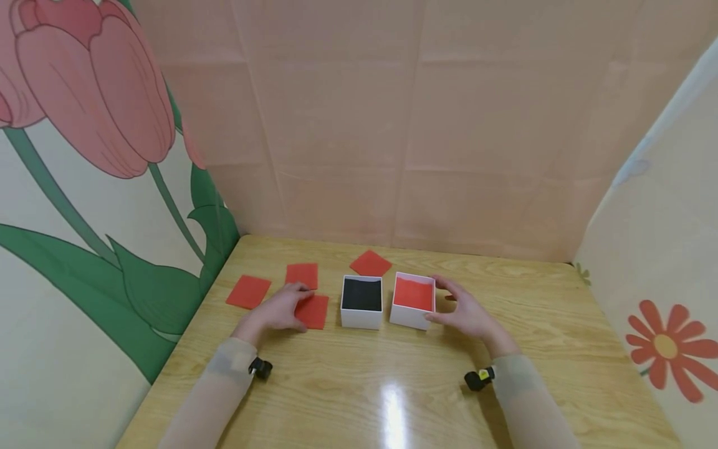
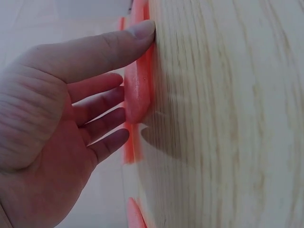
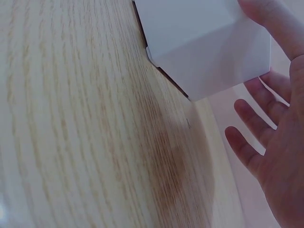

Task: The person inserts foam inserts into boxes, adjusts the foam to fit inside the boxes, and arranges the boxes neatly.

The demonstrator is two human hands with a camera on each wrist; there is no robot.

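The near red square (image 1: 313,312) is being covered at its left edge by the left hand (image 1: 278,308) — thumb & fingers are being held well apart & loosely bent, w/ no firm grip being shown; whether the red piece is being touched can't be told for sure. Two more red squares are being seen nr that hand: the far red square (image 1: 302,275) just beyond it, the leftmost red square (image 1: 248,291) off to its left.

On the rt side, the red-filled box (image 1: 408,317), white-walled, is being held by the right hand (image 1: 468,315) at its rt side, thumb being placed at the near corner & fingertips being kept round the far one. It's being turned slightly — if it's being lifted can't be told. Btwn the near red square & that box, the black-filled box (image 1: 361,319), also white, is being supported on the wooden surface (image 1: 331,393). Behind it, the back red square (image 1: 371,264) is being shown cornerwise. Small black cams, e.g. the left wrist camera (image 1: 260,368) & right wrist camera (image 1: 478,380), are being worn over pale sleeves.
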